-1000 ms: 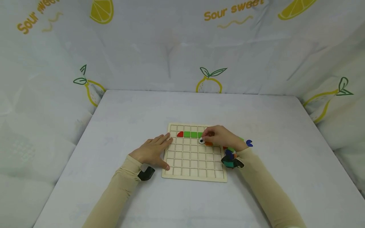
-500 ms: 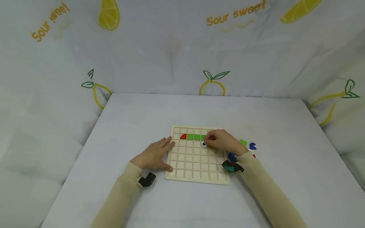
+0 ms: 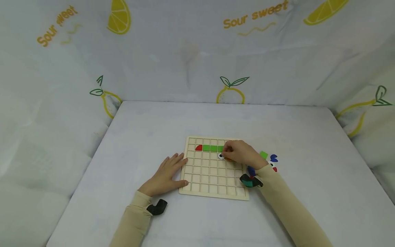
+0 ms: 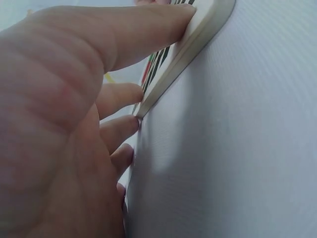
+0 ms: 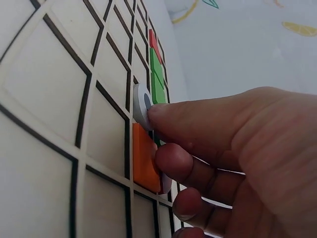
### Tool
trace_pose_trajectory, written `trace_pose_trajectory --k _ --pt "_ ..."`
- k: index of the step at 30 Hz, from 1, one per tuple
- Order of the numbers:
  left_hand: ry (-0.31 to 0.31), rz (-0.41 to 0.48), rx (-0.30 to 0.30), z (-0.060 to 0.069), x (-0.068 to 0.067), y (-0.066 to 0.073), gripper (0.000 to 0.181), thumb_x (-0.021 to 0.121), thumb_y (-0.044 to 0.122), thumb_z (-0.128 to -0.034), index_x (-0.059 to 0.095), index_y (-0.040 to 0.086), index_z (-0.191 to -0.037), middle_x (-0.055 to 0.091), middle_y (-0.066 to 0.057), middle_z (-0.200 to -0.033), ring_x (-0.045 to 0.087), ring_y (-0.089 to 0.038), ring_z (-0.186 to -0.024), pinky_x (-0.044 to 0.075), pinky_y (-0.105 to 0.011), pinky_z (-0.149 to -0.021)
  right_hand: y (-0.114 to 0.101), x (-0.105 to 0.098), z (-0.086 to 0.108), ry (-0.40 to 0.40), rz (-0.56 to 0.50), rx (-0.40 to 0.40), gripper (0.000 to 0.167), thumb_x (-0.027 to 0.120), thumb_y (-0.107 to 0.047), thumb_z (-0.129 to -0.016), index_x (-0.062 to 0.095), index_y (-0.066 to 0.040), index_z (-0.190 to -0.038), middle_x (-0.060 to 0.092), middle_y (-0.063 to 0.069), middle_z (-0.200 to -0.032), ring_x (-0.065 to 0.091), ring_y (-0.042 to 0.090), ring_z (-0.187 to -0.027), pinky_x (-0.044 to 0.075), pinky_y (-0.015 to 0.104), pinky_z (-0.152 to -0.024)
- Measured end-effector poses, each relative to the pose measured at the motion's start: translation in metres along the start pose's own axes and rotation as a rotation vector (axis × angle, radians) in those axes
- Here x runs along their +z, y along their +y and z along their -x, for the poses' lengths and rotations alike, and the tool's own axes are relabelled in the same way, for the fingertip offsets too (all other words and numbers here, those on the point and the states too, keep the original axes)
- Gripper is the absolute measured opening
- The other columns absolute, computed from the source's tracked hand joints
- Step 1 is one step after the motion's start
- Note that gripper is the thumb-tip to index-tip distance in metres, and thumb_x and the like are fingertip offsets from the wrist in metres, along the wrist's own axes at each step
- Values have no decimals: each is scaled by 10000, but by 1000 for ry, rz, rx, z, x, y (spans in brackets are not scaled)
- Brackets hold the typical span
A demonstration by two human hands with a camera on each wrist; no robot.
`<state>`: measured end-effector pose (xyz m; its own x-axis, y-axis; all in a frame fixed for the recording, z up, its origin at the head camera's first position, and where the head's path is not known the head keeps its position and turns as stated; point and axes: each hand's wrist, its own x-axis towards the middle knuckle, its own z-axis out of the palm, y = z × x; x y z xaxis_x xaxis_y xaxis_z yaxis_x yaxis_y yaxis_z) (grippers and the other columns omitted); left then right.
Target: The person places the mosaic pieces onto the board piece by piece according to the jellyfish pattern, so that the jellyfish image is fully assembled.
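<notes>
A pale wooden grid board (image 3: 213,178) lies on the table. My left hand (image 3: 165,175) is spread at its left edge, with the thumb and fingertips touching the rim; the left wrist view shows the thumb (image 4: 148,29) on the board's edge. Over the upper right of the grid, my right hand (image 3: 242,152) pinches a white round eye piece (image 5: 140,104) with a dark pupil. The thumb tip lies against it; the index fingertip is hidden. Beside it sits an orange square (image 5: 144,158). A row of green squares (image 3: 210,148) ends at a red quarter-round piece (image 3: 199,148).
Right of the board lie loose pieces: a green square (image 3: 263,155), a blue notched disc (image 3: 273,158), and others partly hidden by the right wrist. White cloth with lemon prints hangs behind the table (image 3: 308,144) and at its sides.
The head view has shifted slightly. My left hand has drawn back a little toward me, its fingertips now lower along the board's edge. My right hand stays at the eye piece.
</notes>
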<state>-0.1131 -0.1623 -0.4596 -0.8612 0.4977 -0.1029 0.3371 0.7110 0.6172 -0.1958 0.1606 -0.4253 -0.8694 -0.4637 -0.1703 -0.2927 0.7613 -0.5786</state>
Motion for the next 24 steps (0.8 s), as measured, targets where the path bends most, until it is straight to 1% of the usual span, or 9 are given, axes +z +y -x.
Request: trace_pose_trajectory --k 4,7,13,14,16,19,22,24 --pt "16 -8 -1 3 0 -2 824 720 394 -910 349 100 -1584 214 -97 -1700 104 -320 -1598 34 -544 -1299 -4 -2 -1 -2 8 -10 90 671 -220 -970 729 -151 -966 655 -23 -848 531 133 -749 447 279 -702" --pt "23 -11 -3 3 1 -3 828 726 389 -908 346 106 -1586 213 -87 -1701 99 -304 -1601 29 -531 -1303 -5 -5 -2 -14 -7 -16 116 655 -223 -981 735 -141 -1000 678 -11 -881 549 131 -763 469 278 -707" --pt "36 -3 11 3 2 -4 828 722 418 -900 363 111 -1580 221 -78 -1700 112 -302 -1599 43 -531 -1303 -3 -22 5 8 -91 41 203 608 -287 -1018 703 -138 -1120 674 39 -971 569 182 -830 495 295 -704" --pt "36 -1 14 2 2 -4 827 719 424 -898 367 112 -1578 224 -77 -1699 115 -302 -1599 45 -531 -1303 -2 -24 7 13 -103 52 217 605 -307 -1021 697 -146 -1133 672 39 -985 567 188 -847 494 294 -714" --pt "30 4 18 1 3 -4 828 714 434 -898 367 114 -1578 225 -76 -1698 114 -299 -1599 44 -525 -1304 1 -31 11 27 -112 51 247 601 -323 -1023 690 -138 -1159 680 46 -1012 566 196 -892 494 299 -747" --pt "21 -11 21 0 5 -4 824 702 440 -906 362 111 -1581 223 -86 -1698 115 -304 -1598 47 -527 -1304 4 -41 19 52 -114 41 269 605 -329 -1022 691 -122 -1171 695 46 -1042 574 199 -943 500 315 -809" --pt "19 -21 17 0 4 -4 818 704 431 -914 361 100 -1579 224 -108 -1696 123 -324 -1595 50 -539 -1301 8 -51 26 81 -86 32 286 604 -321 -1025 694 -99 -1180 702 48 -1057 581 199 -977 500 337 -869" --pt "19 -24 14 0 3 -3 814 709 420 -918 363 89 -1576 224 -124 -1694 126 -339 -1592 49 -551 -1299 11 -57 31 93 -61 34 284 606 -311 -1025 695 -91 -1181 700 56 -1063 580 203 -982 507 343 -878"
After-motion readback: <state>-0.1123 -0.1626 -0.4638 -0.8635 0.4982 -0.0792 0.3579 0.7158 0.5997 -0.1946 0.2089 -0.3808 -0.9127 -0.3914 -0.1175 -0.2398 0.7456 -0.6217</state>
